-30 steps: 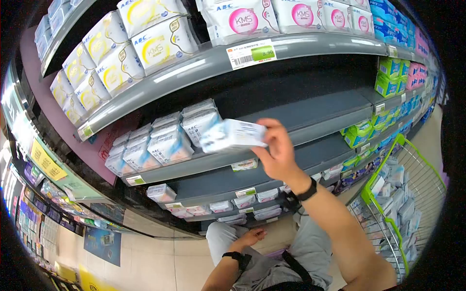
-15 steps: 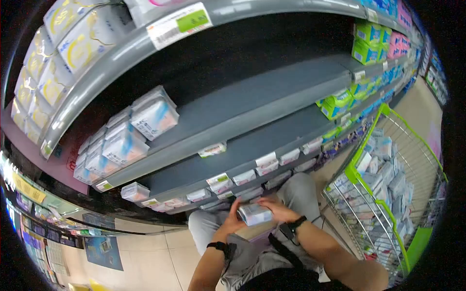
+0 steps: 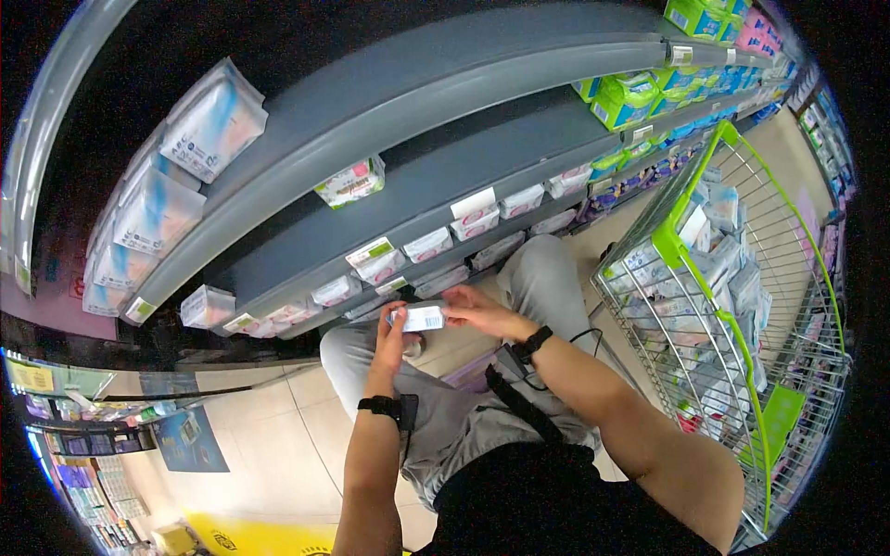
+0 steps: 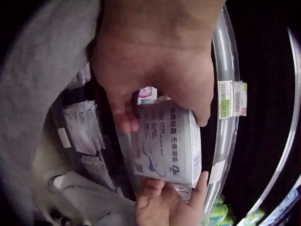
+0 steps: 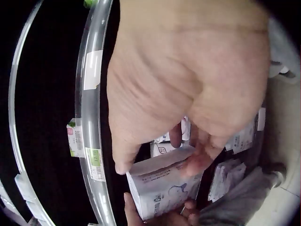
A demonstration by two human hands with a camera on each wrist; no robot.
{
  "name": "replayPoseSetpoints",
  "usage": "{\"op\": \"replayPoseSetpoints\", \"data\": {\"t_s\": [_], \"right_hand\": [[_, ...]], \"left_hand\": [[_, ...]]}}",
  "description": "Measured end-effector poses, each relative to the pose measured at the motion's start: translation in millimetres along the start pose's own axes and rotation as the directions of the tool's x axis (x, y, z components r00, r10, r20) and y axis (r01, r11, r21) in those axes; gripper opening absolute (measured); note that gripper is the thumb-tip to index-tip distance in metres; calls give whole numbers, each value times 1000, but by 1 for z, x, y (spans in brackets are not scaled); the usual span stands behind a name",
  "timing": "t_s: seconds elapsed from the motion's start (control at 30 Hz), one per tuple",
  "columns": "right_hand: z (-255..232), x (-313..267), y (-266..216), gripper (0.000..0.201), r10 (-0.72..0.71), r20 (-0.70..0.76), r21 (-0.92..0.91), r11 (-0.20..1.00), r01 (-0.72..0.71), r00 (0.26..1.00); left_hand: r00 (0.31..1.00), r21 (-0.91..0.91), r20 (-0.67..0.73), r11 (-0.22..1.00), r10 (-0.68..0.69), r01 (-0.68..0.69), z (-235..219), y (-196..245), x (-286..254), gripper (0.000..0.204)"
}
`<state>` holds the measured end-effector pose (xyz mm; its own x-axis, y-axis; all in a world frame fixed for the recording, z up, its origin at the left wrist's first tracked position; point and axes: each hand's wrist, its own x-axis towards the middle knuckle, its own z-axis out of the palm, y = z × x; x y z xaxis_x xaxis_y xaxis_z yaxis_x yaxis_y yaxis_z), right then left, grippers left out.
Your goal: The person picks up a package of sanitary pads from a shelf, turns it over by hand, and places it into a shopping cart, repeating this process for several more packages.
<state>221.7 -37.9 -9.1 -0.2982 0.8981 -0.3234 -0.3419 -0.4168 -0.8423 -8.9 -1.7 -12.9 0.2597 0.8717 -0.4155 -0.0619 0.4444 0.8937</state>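
Note:
A small white package [image 3: 423, 318] is held between both hands above the lap, its barcode side facing up in the head view. My left hand [image 3: 393, 335] grips one end of it with thumb and fingers. At the other end my right hand [image 3: 477, 310] pinches it. In the left wrist view the printed broad face of the package [image 4: 164, 141] shows between the two hands. The right wrist view shows the same package [image 5: 164, 186] with fingers and thumb on its edges.
White-and-blue packs [image 3: 213, 130] stand at the left of the upper shelf [image 3: 417, 88]. A pink-and-green pack [image 3: 352, 182] lies on the shelf below. Green packs [image 3: 626, 100] are farther right. A wire cart [image 3: 672, 243] with many packages stands at the right.
The right hand has brought the package down from the shelf to the lap, where the left hand has taken hold too. The package has turned barcode side up, and the head view has tilted lower.

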Motion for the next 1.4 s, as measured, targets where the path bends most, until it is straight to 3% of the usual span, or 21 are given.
{"op": "replayPoseSetpoints", "data": {"t_s": [0.07, 0.17, 0.27, 0.4, 0.5, 0.7, 0.9, 1.0, 1.2, 1.3, 1.4], "right_hand": [[3, -6, -9, 44, -45, 14, -175, 983, 47, 999], [-4, 4, 4, 42, -7, -20, -107, 994, 5, 1000], [-13, 12, 14, 38, 5, -82, 5, 1000, -4, 997], [-17, 12, 15, 33, -21, -164, -49, 999, 13, 986], [-18, 12, 13, 41, -22, -194, -19, 1000, 18, 981], [-14, 9, 3, 32, -10, -265, 39, 999, 21, 964], [-17, 10, -1, 28, -81, -256, -69, 995, 66, 963], [-19, 9, -4, 27, -81, -242, -43, 996, 73, 967], [-15, 2, -12, 37, -176, -193, -112, 981, 156, 965], [-19, 9, -1, 48, -286, -80, -331, 911, 245, 955], [-15, 10, 2, 54, -391, 68, -368, 845, 388, 918]], "left_hand": [[999, -12, 36, 999, -36, 36, -5, -3, 3, 39], [997, 14, 15, 997, -79, 79, 0, 4, 0, 43], [993, -90, 26, 989, -113, 115, 5, 10, 1, 47], [992, -79, 52, 990, -113, 116, 2, 2, 3, 56], [988, -99, 115, 988, -104, 115, -3, -1, 6, 61], [996, 1, 39, 997, -76, 76, 1, 2, 7, 62], [990, 37, 104, 995, -96, 93, 4, 13, -2, 56], [984, 45, 157, 996, -82, 76, -2, 6, -1, 55], [987, 45, 137, 996, -78, 72, -10, -4, 5, 51], [996, -51, 73, 997, -47, 51, -9, -3, 5, 52], [996, -45, 81, 998, -39, 43, -8, 3, 2, 57]]}}
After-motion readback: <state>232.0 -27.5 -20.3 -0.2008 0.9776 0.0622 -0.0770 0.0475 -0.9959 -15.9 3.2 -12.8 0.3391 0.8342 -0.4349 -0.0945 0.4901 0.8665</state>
